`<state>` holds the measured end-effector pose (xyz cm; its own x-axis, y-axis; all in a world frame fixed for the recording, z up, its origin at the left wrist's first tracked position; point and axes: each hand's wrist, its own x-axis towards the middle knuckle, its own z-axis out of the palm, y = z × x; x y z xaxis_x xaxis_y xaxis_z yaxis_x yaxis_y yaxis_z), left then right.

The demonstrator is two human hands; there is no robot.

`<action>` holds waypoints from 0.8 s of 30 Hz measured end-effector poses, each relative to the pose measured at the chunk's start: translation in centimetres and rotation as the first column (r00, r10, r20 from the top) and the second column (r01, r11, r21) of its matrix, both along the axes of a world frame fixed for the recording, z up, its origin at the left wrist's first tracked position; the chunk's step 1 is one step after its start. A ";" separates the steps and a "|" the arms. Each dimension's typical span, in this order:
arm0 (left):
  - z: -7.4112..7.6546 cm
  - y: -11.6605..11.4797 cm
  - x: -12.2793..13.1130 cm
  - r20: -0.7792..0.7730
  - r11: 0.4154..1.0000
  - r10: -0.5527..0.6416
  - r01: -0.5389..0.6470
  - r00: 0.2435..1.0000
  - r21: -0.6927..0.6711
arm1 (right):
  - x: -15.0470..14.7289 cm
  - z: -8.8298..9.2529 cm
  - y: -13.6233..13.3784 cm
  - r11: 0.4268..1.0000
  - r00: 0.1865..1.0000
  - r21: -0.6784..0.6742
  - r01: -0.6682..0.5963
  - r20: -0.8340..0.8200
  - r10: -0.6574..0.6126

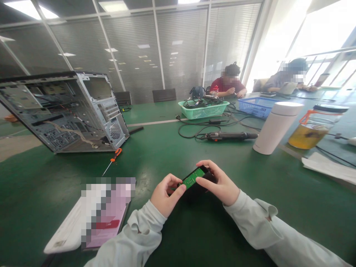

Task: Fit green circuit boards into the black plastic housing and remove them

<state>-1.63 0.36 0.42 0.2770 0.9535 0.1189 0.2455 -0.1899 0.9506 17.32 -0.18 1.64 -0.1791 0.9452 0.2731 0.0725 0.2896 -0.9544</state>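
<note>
Between my two hands is a small green circuit board set in a black housing, tilted up toward me just above the table. My left hand grips its left end, thumb on the near edge. At the other end, my right hand has its thumb on the board and its fingers curled round the black part. The underside of the piece is hidden. To the left of my hands lies a screwdriver with an orange and black handle.
An opened computer case stands at the left. Nearer lie a white object and a pink-screened device. Beyond my hands are a corded electric screwdriver, green basket, blue basket, white flask and tea bottle. Two people sit beyond.
</note>
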 end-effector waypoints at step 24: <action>0.3 -0.1 -0.1 -0.104 0.996 -0.079 0.082 0.991 0.025 | -0.2 -0.7 0.5 0.972 0.983 -0.231 0.042 0.182 0.001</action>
<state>-1.77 0.24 0.70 0.3652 0.9240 0.1137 0.3241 -0.2407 0.9149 17.14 0.32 0.91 -0.1848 0.9827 0.0104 0.2528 0.0578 -0.9658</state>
